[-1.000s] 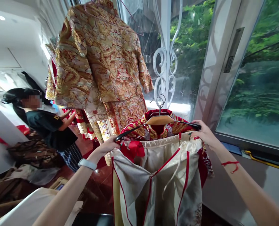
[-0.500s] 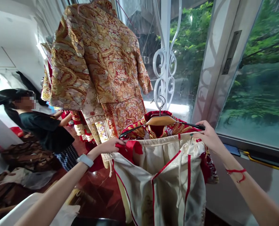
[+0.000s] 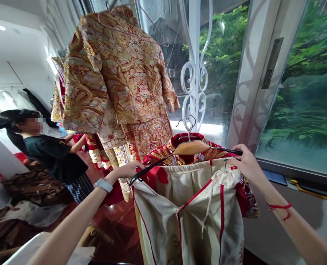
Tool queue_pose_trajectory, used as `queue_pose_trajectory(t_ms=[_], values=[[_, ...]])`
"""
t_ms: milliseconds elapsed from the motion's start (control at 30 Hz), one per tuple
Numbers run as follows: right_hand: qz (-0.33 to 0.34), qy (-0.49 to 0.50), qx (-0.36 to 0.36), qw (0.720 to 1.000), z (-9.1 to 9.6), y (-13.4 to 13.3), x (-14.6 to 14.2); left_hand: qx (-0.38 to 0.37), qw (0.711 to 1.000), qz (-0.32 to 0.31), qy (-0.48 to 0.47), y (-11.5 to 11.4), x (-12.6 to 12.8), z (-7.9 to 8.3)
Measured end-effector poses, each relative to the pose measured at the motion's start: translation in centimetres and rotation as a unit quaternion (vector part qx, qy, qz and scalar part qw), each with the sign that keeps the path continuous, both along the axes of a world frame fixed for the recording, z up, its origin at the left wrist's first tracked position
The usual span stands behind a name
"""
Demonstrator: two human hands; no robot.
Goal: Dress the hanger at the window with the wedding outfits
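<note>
I hold a wooden hanger [image 3: 189, 147] with black arms in front of me. A red and gold embroidered garment [image 3: 188, 156] sits on it, and a cream skirt with red trim [image 3: 191, 217] hangs below. My left hand [image 3: 127, 170] is closed on the hanger's left arm and the red waistband there. My right hand [image 3: 243, 162] is closed on the hanger's right end and the skirt's waistband. A white watch is on my left wrist and a red string on my right.
A gold brocade jacket and skirt [image 3: 119, 77] hang high on a wire hanger to the left. White scrolled ironwork [image 3: 193, 84] and window glass stand behind. A person in a dark top [image 3: 50, 154] works at the left among piled fabric [image 3: 33, 187].
The hanger has tilted, with its left end lower now. My left hand has shifted slightly along the left arm, and the view has dropped a little.
</note>
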State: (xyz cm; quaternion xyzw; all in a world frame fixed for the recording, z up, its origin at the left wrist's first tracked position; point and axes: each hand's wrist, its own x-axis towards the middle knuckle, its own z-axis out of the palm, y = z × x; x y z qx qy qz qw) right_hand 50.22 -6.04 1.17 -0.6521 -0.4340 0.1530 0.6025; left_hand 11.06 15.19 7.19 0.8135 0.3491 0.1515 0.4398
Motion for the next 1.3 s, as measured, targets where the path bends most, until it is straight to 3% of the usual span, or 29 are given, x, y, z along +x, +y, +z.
queue_pose_trajectory(t_ms=[133,267,400,567,700,767,900,1033,1167,1300], values=[[-0.028,-0.015,0.033,0.999,0.5,-0.7,-0.2,0.144,0.972,-0.127,0.136,-0.8,-0.6,1.7],[-0.063,-0.029,0.03,0.997,0.8,-1.5,-1.0,0.204,0.956,-0.133,0.165,-2.3,-0.4,3.0],[-0.106,-0.036,0.025,0.993,0.9,-2.0,-1.8,0.245,0.946,-0.049,0.206,-3.4,2.1,4.7],[-0.12,-0.06,0.013,0.991,0.3,-1.8,-2.3,0.322,0.902,0.035,0.285,-5.9,6.3,6.4],[-0.148,-0.077,0.001,0.986,-0.1,-1.5,-2.5,0.433,0.837,0.145,0.302,-9.3,8.6,4.7],[-0.143,-0.083,-0.003,0.986,-0.2,-1.3,-2.4,0.443,0.818,0.187,0.315,-10.2,9.1,3.3],[-0.124,-0.091,-0.013,0.988,-0.2,-0.9,-2.0,0.374,0.873,0.15,0.276,-9.5,8.0,2.1],[-0.127,-0.087,-0.013,0.988,-0.1,-0.7,-1.9,0.29,0.937,0.021,0.193,-7.5,5.1,3.4],[-0.128,-0.091,-0.02,0.987,0.0,-0.7,-1.8,0.23,0.963,-0.09,0.107,-5.9,2.6,4.0],[-0.125,-0.096,-0.012,0.987,0.0,-0.8,-2.0,0.227,0.971,-0.041,0.064,-4.0,2.0,2.1]])
